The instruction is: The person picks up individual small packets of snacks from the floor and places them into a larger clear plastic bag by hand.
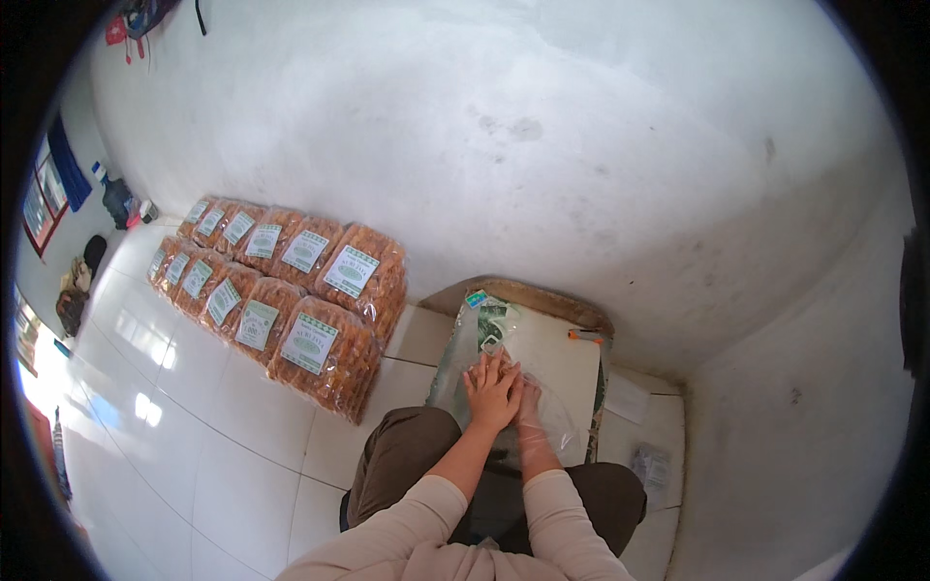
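Note:
My left hand [494,398] lies over a clear plastic bag [556,417] on a low table, its fingers pressing on the film. Some brown, snack-like stuff [476,375] shows at those fingers. My right hand [530,404] is beside it, with film around the hand and wrist; its fingertips are hidden under the left. Just beyond the fingers is a green-and-white printed label [491,335]. Under the hands, a white board [563,363] covers much of the tabletop. An orange-and-black utility cutter [585,335] rests near the board's far right corner.
Two rows of bagged brown snacks [323,348] with printed labels stand on the tiled floor [240,414] to the left. The white wall [508,181] rises behind the table [445,378]. Right of it lie a white sheet [626,398] and a clear plastic packet [650,468].

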`<state>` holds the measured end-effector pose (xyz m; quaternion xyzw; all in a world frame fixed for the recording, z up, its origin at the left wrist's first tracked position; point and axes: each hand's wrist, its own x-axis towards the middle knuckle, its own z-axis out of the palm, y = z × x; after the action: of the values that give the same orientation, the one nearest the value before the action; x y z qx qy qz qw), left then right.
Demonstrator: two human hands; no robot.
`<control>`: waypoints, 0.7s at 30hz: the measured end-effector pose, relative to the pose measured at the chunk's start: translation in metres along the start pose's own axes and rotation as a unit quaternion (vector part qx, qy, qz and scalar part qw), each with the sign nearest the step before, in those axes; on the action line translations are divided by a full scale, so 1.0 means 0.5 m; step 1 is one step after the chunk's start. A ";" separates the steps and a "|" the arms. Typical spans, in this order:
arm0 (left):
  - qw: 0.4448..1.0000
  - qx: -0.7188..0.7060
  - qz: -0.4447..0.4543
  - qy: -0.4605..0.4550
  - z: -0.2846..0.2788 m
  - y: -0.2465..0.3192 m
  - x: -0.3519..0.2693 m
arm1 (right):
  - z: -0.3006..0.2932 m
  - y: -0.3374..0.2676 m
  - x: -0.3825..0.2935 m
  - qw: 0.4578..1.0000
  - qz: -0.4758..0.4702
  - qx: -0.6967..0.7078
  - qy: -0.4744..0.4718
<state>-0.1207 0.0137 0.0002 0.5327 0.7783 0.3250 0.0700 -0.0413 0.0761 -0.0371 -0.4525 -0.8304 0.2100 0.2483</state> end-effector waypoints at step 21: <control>0.992 0.009 0.118 -0.038 0.027 -0.010 -0.022 | 0.025 0.054 0.024 0.984 -0.037 0.155 -0.076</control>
<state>-0.1141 0.0088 -0.0158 0.6338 0.7093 0.3033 0.0560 -0.0368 0.0984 -0.0598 -0.3602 -0.8206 0.3604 0.2587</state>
